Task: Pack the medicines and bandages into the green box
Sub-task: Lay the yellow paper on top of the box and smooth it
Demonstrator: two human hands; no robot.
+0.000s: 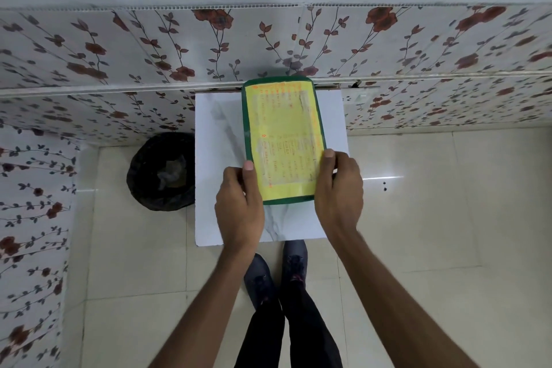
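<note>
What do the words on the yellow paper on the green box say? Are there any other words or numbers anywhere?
Yellow label on the lid of the green box: rows of orange printing, too blurred and small to read; not one word or number can be made out.
Left hand and right hand hold the box's near end; no writing there.
Table, bin, flowered wall: no writing.

Small white marble-veined table (222, 140), the green box (283, 140) apparently upon it, lid closed.
</note>
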